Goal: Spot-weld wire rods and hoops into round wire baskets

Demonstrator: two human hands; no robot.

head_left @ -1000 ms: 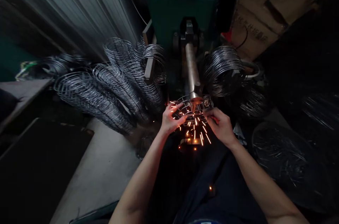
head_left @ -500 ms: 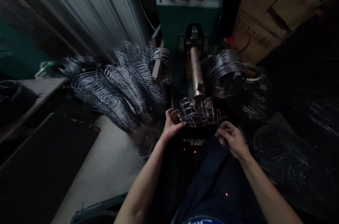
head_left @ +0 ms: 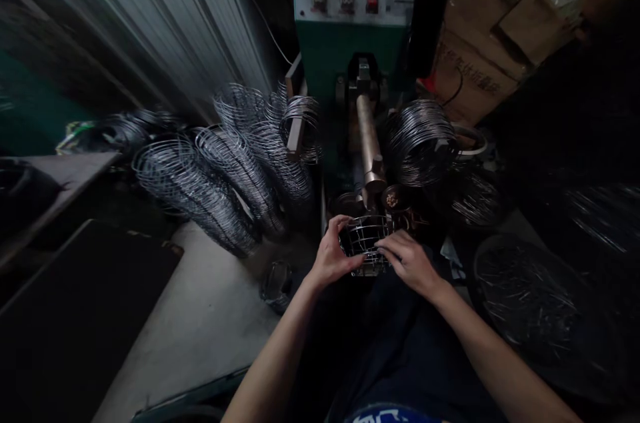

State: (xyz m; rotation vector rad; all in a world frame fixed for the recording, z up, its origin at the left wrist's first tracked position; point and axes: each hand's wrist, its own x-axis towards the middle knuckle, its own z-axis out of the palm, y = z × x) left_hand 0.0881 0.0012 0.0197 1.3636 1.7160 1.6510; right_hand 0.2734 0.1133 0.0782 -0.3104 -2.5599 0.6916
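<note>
A small round wire cage [head_left: 364, 244] sits between both my hands, just below the tip of the copper-coloured welding arm [head_left: 369, 143]. My left hand [head_left: 334, 257] grips the cage's left side with the thumb on its rim. My right hand [head_left: 409, 261] lies over its right side, fingers curled on the wires. The arm sticks out toward me from a green machine [head_left: 350, 43] whose grey control panel shows a lit red lamp. My dark trousers fill the space beneath the cage.
Long rows of stacked wire rings [head_left: 215, 169] lie left of the machine, and a dark wire coil [head_left: 420, 143] stands right of it. A round bin of wire pieces [head_left: 530, 296] sits at right. Cardboard boxes [head_left: 490, 29] lean at the upper right. A grey bench top [head_left: 200, 323] extends at left.
The sparks have stopped. The cage has come off the arm's tip and moved down toward me, and my right hand has returned to grip it.
</note>
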